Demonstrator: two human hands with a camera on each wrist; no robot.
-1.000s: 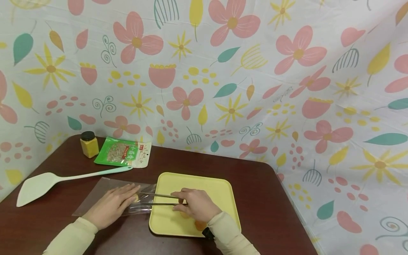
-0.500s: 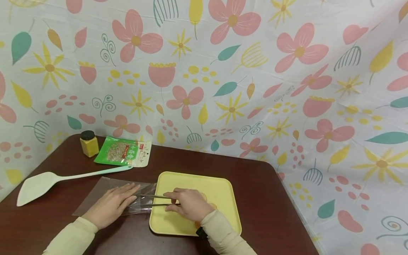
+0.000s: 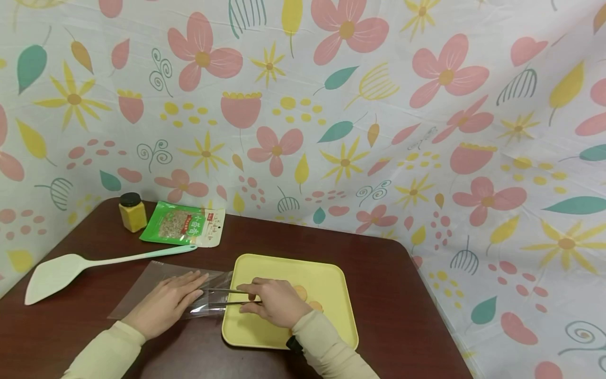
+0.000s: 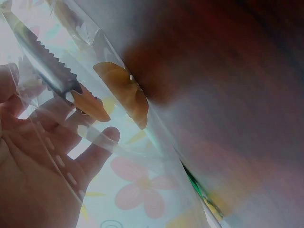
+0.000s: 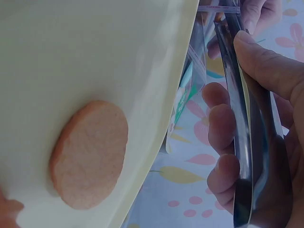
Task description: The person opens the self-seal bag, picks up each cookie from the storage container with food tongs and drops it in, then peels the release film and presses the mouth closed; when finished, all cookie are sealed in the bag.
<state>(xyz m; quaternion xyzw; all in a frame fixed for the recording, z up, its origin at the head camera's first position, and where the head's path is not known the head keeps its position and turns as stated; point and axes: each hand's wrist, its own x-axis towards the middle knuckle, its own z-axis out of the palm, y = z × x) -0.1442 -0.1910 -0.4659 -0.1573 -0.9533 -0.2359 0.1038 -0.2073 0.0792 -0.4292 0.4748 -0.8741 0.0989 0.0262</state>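
**Right hand [image 3: 279, 301] grips long silver metal tongs [image 5: 268, 156] while left hand [image 3: 165, 308] rests on a clear plastic bag [image 3: 147, 281]**

The right hand's fingers and thumb are clamped on the tongs from either side, seemingly to control how wide the two arms stand; these are apart in the head view. The left hand's fingers lie straight over the bag, curled round nothing, probably to keep the thin plastic from sliding.

The serrated tips are inside the bag, where an orange-brown slice [image 4: 126, 92] shows through the plastic. Another orange-brown piece [image 4: 92, 104] sits right at a tip; whether it is pinched I cannot tell.

The bag's near end meets the left edge of a pale yellow rectangular tray [image 3: 274, 266], a placement that likely keeps the reach short. Flat, round orange-tan slices [image 3: 300, 292] lie on the tray, partly hidden by the right arm.

Farther out, a pale green spatula [image 3: 57, 278], a green-and-white packet [image 3: 177, 225] and a black-lidded yellow jar [image 3: 134, 215] rest on the dark brown table [image 3: 379, 295], apparently set back to leave elbow room.
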